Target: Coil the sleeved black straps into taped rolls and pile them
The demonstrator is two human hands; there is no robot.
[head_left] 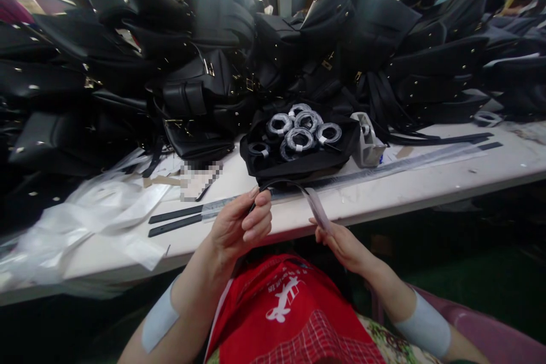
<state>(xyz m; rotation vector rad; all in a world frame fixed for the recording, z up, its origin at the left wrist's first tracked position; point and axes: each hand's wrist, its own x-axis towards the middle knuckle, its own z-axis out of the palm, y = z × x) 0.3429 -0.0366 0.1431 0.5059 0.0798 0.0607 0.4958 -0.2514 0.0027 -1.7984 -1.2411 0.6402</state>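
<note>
My left hand is closed on one end of a thin black strap that arches up in front of the table. Toward its other end the strap bears a whitish translucent wrap, pinched between the fingers of my right hand. Just beyond my hands stands an open black bag with several coiled straps wrapped in clear film. Two flat black straps, partly under clear film, lie on the table left of my left hand.
Black handbags are piled across the back of the white table. A grey tape dispenser stands right of the open bag. Crumpled clear plastic and white strips cover the left side. Black straps lie at the right.
</note>
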